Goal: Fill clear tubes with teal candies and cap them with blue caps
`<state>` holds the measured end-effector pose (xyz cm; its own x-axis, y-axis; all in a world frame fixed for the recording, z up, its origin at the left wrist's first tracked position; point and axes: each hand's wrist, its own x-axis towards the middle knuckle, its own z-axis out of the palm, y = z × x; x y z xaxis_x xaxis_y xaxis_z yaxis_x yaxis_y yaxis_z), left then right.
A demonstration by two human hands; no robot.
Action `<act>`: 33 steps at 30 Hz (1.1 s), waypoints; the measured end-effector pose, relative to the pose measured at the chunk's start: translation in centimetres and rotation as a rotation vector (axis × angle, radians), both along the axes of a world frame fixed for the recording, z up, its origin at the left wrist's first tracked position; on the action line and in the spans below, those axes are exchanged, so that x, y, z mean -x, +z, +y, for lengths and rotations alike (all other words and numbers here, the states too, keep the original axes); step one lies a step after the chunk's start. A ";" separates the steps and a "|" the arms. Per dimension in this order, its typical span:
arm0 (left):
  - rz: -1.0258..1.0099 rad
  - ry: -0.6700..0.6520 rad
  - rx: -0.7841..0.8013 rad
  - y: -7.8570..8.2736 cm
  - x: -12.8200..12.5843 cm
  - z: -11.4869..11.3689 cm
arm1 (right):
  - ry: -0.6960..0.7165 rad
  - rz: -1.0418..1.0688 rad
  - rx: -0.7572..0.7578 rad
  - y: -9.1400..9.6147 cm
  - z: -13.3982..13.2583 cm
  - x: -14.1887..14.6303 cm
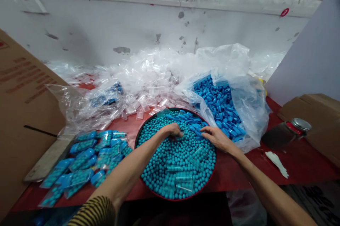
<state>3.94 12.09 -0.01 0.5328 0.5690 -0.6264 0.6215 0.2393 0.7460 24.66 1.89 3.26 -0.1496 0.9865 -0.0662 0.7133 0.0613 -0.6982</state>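
Head view: blue caps [196,126] are kept, likely for reach, beside the right hand [217,137], fingers parted; left hand [172,130] curled, hold unclear.

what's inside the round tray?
Turquoise beads, blue pieces toward the far right edge, clear tubes on top. Beads cover the bottom of the tray, so it's not visible.

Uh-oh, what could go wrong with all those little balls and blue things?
The balls might spill if someone bumps the round tray, because it sits right by the table's front edge. Some blue pieces could slide out, since their plastic bag is wide open. The right forearm might also knock the jar if it swings outward.
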 end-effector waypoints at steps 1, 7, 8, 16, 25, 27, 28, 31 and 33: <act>-0.064 0.016 0.033 -0.2 -0.6 -0.1 | 0.001 -0.003 0.002 -0.2 0.1 0.0; -0.477 0.094 0.218 -0.4 -0.6 -1.6 | 0.002 -0.197 -0.113 -0.1 1.4 1.1; -0.527 0.110 0.233 -0.3 -0.3 -1.7 | 0.022 -0.290 -0.121 -0.1 1.7 1.5; -0.689 0.224 0.247 0.9 2.4 -3.7 | 0.096 -0.666 -0.003 -0.8 3.0 4.0; -0.202 0.346 0.073 0.6 5.6 -3.7 | 0.068 -0.464 -0.030 0.2 2.7 2.2; -0.136 0.342 0.079 0.0 4.8 -2.6 | 0.046 -0.451 -0.020 0.1 2.5 1.9; -0.122 0.337 0.088 -0.3 4.0 -2.0 | 0.034 -0.433 -0.018 0.0 2.4 1.8; -0.169 0.327 0.122 -0.8 0.9 -0.4 | 0.000 -0.305 -0.022 -0.4 2.3 1.5; -0.272 0.304 0.164 -0.9 -0.7 0.0 | -0.006 -0.157 -0.002 -0.7 2.2 1.3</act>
<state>4.67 12.10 -0.90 0.5145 0.6303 -0.5814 0.2908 0.5096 0.8098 23.35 4.10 2.54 -0.1312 0.9876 -0.0867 0.8143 0.0574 -0.5776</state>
